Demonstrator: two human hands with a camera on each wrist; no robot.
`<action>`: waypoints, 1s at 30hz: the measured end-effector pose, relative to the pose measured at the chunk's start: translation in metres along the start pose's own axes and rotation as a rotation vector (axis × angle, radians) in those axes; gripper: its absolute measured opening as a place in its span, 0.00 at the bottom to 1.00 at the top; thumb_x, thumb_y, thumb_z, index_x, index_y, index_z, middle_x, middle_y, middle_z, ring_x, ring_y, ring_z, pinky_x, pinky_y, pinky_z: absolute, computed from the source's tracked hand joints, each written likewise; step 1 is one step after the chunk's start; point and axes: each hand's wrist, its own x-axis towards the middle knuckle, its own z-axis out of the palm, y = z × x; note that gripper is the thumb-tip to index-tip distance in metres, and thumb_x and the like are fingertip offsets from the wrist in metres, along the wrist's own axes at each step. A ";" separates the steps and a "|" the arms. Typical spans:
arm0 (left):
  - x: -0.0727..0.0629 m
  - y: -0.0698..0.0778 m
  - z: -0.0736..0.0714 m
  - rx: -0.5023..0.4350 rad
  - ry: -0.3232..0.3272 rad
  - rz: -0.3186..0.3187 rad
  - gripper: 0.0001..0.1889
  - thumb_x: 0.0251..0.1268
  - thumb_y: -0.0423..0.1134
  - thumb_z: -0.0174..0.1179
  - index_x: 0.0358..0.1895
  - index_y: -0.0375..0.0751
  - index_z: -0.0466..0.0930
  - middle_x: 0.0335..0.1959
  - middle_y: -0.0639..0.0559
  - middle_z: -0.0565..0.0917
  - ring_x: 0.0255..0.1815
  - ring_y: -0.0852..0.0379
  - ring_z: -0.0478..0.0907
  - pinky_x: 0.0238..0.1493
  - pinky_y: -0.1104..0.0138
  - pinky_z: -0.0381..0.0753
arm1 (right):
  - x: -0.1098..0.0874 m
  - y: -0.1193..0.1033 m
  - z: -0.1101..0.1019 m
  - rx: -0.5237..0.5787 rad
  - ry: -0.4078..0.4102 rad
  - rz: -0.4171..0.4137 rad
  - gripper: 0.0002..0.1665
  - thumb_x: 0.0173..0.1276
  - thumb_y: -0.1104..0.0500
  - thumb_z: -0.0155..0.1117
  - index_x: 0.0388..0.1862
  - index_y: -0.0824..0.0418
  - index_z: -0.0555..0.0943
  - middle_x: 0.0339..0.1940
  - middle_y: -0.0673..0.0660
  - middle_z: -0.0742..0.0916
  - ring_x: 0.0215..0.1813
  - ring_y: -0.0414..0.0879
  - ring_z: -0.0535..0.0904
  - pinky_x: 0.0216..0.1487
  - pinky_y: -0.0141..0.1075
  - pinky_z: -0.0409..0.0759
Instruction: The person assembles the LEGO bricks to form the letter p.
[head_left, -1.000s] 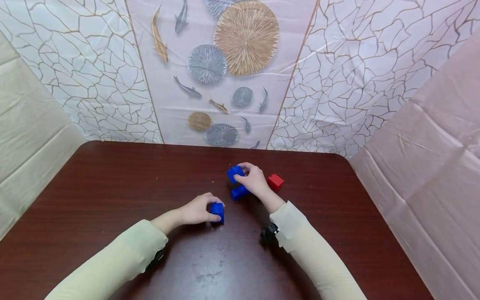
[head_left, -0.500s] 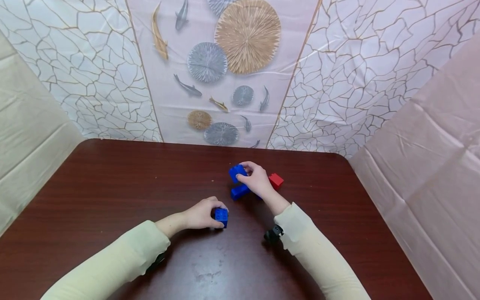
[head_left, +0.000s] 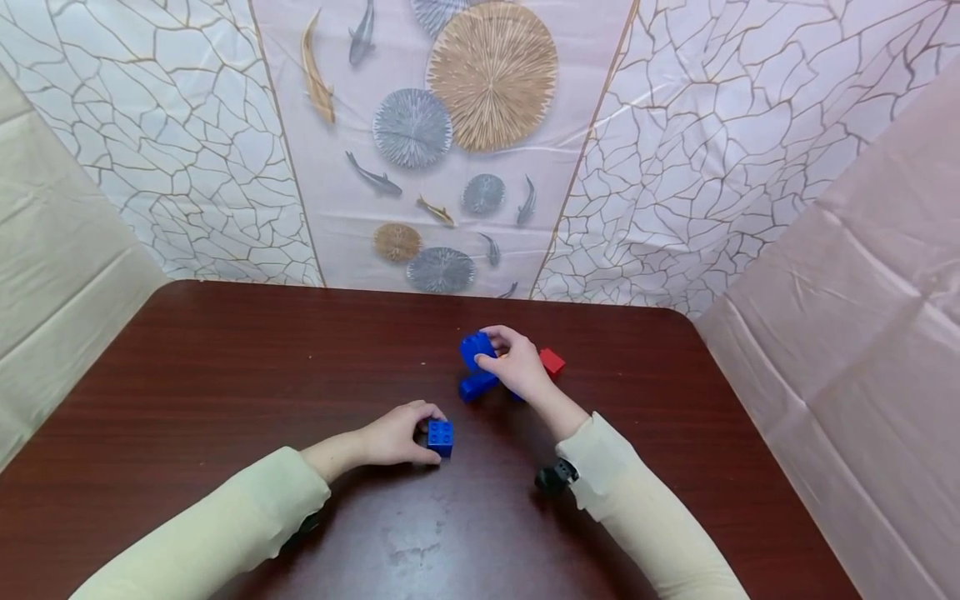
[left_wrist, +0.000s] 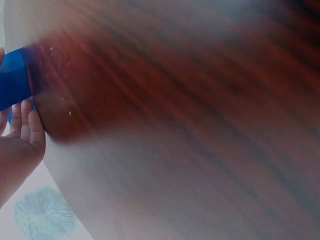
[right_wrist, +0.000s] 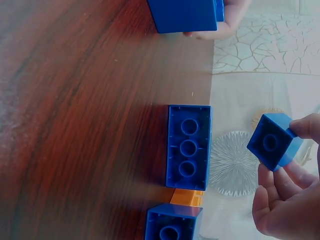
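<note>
Hands, head view: left hand (head_left: 393,435) grips a small blue brick (head_left: 440,437) that sits on the table (head_left: 225,367), studs up; right hand (head_left: 517,367) pinches a 2nd blue brick (head_left: 476,347), lifted clear of the wood.
Bricks nearby, head view: a long blue brick (head_left: 477,385) lies just beside and below the right hand; a red brick (head_left: 552,362) sits close behind that hand, partly hidden by it.
Left wrist view: mostly blurred wood grain; at the left edge the fingers (left_wrist: 27,125) lie against the small blue brick (left_wrist: 12,80).
Right wrist view: thumb and fingers (right_wrist: 300,175) pinch the 2nd blue brick (right_wrist: 275,141) with its hollow underside toward the camera, tilted; the long blue brick (right_wrist: 188,147) lies upside down, 3 tubes showing; another blue brick (right_wrist: 172,225) and an orange piece (right_wrist: 187,197) sit at the bottom edge; the left hand's brick (right_wrist: 184,15) shows at top.
Risk: I judge the fingertip pinch on a tilted brick to be thin, so it could twist or drop onto the bricks below.
Risk 2: pressed askew, studs would likely jam rather than seat.
</note>
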 end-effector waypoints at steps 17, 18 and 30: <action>-0.007 -0.009 0.001 -0.069 0.072 0.013 0.14 0.47 0.40 0.71 0.34 0.46 0.75 0.34 0.55 0.80 0.36 0.62 0.75 0.40 0.71 0.76 | -0.015 -0.001 0.001 0.108 -0.061 -0.041 0.22 0.58 0.67 0.64 0.53 0.64 0.74 0.52 0.66 0.83 0.56 0.58 0.77 0.61 0.49 0.73; -0.007 -0.010 0.001 -0.072 0.069 0.013 0.14 0.47 0.41 0.71 0.34 0.46 0.75 0.34 0.55 0.80 0.36 0.62 0.75 0.40 0.72 0.76 | -0.016 -0.001 0.001 0.116 -0.064 -0.045 0.22 0.58 0.68 0.64 0.52 0.65 0.73 0.52 0.66 0.83 0.56 0.59 0.77 0.61 0.50 0.73; -0.002 -0.011 0.004 -0.105 0.055 0.010 0.14 0.48 0.41 0.71 0.35 0.46 0.74 0.34 0.54 0.80 0.36 0.62 0.74 0.40 0.71 0.75 | -0.028 -0.001 -0.005 0.169 -0.121 -0.015 0.24 0.58 0.66 0.66 0.54 0.60 0.74 0.55 0.63 0.81 0.60 0.57 0.74 0.60 0.49 0.74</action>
